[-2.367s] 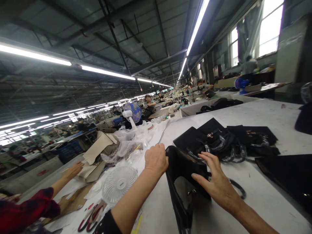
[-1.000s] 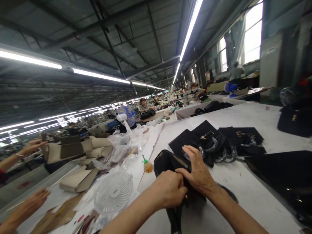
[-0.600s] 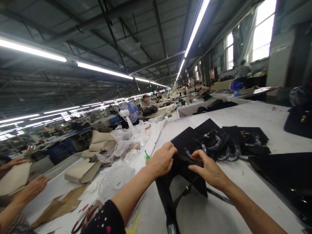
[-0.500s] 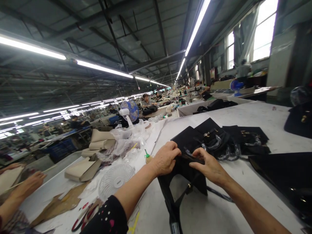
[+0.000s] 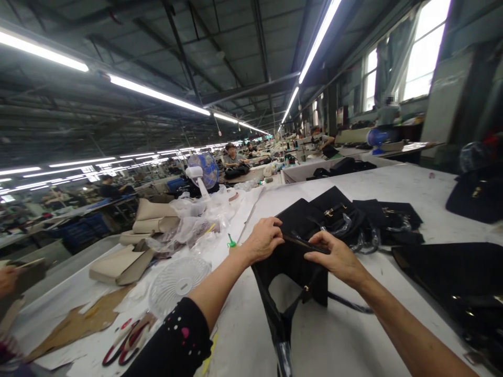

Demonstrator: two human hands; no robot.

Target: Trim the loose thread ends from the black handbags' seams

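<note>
Our L hand (image 5: pixel 265 238) and R hand (image 5: pixel 336 256) both grip the bag (image 5: pixel 291 262). It's black and stands on the table (image 5: pixel 353 340) right in front of us, approx. centre of view.

- **L hand:** fingers curled shut over the bag's top edge at its left end.
- **R hand:** fingers and thumb closed on the same edge, a bit to the right.
- **Hands:** near each other, not touching, w/ the top edge running between them.

Below the hands the bag's front has a cut-out w/ white table showing through. A small gold fitting sits at the cut-out's right side. A strap (image 5: pixel 349 303) trails right from the bag, flat on the table.

Just behind the bag is a pile of black bags (image 5: pixel 353 217) w/ gold hardware and handles wrapped in clear film. At far right lies a flat black panel (image 5: pixel 451 272), apart from the bag.

Left of our L arm:
- a white fan (image 5: pixel 176 280) lying flat
- red scissors (image 5: pixel 121 348) nearer us
- a small green-capped bottle (image 5: pixel 231 243) just left of the L hand

Further left, beige bags (image 5: pixel 151 217) are stacked, w/ clear plastic (image 5: pixel 196 225) heaped beside them and a blue fan (image 5: pixel 204 170) upright behind. At the far left edge is another person's hand (image 5: pixel 7 277), well apart from ours.
</note>
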